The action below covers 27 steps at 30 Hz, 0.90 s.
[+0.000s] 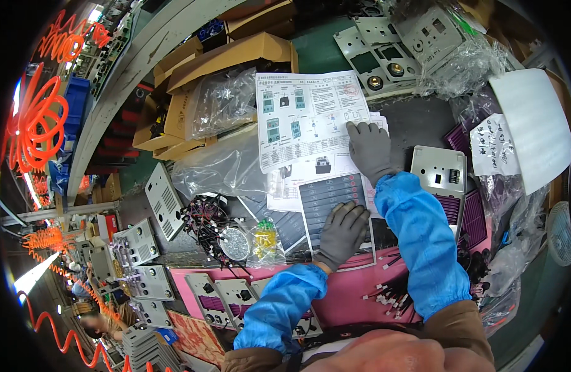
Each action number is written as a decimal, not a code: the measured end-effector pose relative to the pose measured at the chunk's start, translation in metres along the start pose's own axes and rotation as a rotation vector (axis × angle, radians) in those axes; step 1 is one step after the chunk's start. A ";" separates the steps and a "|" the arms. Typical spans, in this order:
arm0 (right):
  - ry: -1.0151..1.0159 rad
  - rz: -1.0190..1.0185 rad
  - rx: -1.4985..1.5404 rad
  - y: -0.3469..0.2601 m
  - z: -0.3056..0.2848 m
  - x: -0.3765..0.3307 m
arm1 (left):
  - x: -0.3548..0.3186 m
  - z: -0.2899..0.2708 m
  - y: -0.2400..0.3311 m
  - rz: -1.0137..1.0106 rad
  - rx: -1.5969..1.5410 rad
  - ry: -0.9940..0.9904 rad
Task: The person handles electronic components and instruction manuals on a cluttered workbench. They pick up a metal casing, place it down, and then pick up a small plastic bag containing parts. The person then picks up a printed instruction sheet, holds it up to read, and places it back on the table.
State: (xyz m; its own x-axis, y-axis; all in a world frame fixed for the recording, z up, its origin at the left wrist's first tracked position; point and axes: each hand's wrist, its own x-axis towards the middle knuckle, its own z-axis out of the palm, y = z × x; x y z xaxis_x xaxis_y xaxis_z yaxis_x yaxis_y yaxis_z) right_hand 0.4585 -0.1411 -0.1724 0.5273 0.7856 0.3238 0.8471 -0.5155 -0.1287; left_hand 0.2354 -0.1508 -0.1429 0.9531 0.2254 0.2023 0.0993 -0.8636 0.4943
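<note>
At the centre, the white printed sheet point(307, 127) lies with its long axis running roughly left to right. Below it, the dark sheet point(322, 198) runs up and down the frame; the left hand point(342, 235) rests on its lower part, fingers close together, slightly bent. Rightward, the right hand point(369, 152) is nearer the white sheet, which extends leftward from its slightly parted fingers; I cannot tell whether they pinch its edge.

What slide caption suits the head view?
Left gloved hand on dark label sheet, right gloved hand at the edge of a printed instruction sheet.
</note>
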 end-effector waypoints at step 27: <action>-0.073 -0.017 -0.044 0.000 0.002 -0.002 | 0.000 0.001 -0.002 -0.006 0.017 0.000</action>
State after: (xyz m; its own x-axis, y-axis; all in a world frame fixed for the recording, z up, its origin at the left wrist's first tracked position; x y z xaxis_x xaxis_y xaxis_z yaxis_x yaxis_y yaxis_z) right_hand 0.4578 -0.1417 -0.1746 0.5180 0.8162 0.2560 0.8529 -0.5155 -0.0824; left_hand 0.2353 -0.1494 -0.1453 0.9526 0.2302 0.1991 0.1096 -0.8696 0.4814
